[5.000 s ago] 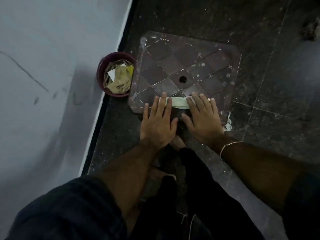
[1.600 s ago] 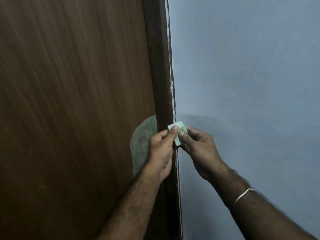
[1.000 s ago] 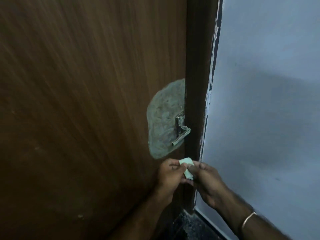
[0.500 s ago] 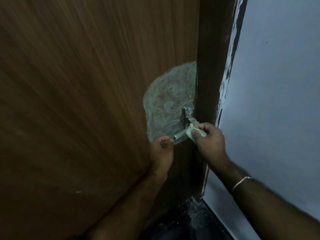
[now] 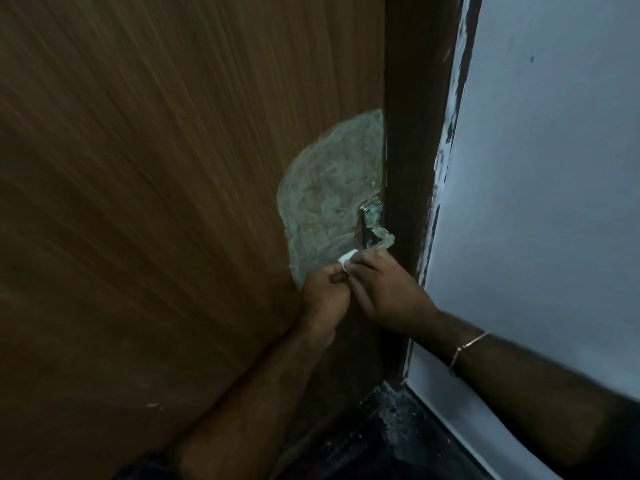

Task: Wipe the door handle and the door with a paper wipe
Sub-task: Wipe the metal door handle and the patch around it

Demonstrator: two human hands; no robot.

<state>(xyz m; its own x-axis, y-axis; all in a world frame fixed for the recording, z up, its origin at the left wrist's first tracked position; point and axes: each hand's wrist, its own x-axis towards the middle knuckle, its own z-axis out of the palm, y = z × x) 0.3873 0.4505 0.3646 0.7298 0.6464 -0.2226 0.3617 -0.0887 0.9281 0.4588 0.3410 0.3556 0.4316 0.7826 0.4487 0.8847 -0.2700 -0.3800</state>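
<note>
Hands [image 5: 363,289] pinch wipe [image 5: 347,265], brown door [image 5: 156,202], pale wall [image 5: 554,168].

The brown wooden door [image 5: 156,202] has a pale, scuffed patch around its metal handle [image 5: 372,230]. A small folded white paper wipe [image 5: 347,266] sits just below the handle.

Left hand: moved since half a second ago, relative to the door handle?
Yes. The left hand came up and right toward the door handle, now meeting the right hand at the paper wipe.
</note>
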